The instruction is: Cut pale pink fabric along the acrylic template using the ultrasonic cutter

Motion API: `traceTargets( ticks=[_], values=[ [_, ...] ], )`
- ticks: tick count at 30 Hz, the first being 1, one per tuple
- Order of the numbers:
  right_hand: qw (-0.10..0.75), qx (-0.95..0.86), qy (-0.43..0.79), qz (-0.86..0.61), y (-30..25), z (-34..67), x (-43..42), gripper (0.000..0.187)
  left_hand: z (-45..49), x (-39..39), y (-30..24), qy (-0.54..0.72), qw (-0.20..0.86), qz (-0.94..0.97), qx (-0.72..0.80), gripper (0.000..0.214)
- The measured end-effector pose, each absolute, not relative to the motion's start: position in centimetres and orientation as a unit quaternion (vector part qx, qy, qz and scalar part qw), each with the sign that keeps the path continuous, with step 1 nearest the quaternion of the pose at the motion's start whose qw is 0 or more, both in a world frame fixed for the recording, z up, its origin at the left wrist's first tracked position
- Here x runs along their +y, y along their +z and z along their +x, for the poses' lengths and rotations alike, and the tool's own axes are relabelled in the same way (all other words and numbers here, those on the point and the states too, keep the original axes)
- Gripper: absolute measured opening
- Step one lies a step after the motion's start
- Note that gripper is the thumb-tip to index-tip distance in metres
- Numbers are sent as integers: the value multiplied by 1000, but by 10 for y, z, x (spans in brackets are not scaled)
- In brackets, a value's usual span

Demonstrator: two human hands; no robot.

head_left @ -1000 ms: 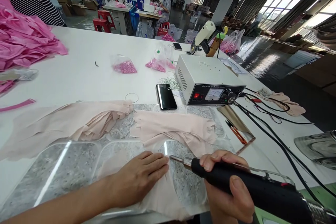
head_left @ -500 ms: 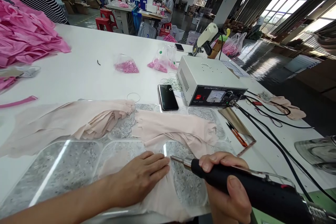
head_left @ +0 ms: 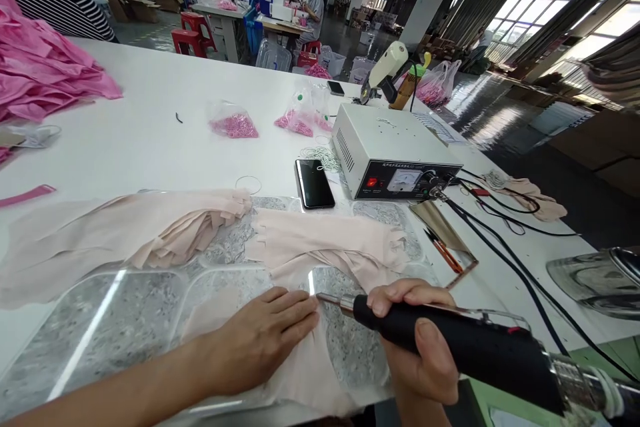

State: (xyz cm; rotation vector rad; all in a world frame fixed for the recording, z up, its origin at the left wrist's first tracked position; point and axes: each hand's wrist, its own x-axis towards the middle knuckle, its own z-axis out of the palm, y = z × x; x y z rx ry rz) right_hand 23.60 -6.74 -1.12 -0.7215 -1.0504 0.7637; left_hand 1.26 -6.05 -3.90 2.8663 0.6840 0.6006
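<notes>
My left hand (head_left: 265, 337) lies flat, its fingers together, pressing down a pale pink-beige fabric piece (head_left: 305, 373) on a clear sheet over a grey speckled mat (head_left: 135, 320). My right hand (head_left: 420, 340) is wrapped round a black corded ultrasonic cutter (head_left: 475, 347), pen-like with a slim metal tip. That tip points left and sits right beside my left fingertips, at the fabric's edge; whether it touches the cloth I cannot tell. Just beyond my hands is a stack of cut beige pieces (head_left: 320, 237). A larger beige stack (head_left: 150, 227) lies to its left.
A white control box (head_left: 400, 147) stands behind, with black cables (head_left: 505, 273) running along the right. Nearby are a phone (head_left: 315, 185), orange-handled tweezers (head_left: 445, 252) and a glass jar (head_left: 595, 280). Pink fabric (head_left: 45, 60) is heaped at left. Bags of pink bits (head_left: 233, 123) sit farther back.
The view has shifted slightly, so the scene sits a little farther left. My right hand and the cutter keep close to my left fingertips; the left hand stays flat on the fabric.
</notes>
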Motion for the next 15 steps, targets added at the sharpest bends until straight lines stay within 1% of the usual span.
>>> traceTargets(
  ticks=[8,12,15],
  values=[
    [772,-413,349,-335,-5,242,-76,17,10,-60,-40,181,60,958,214,39],
    [773,-411,361,-322,-3,245,-83,16,9,-60,-40,156,69,960,222,43],
    [769,-413,369,-319,-3,246,-85,17,10,-60,-39,149,68,961,221,42]
  ],
)
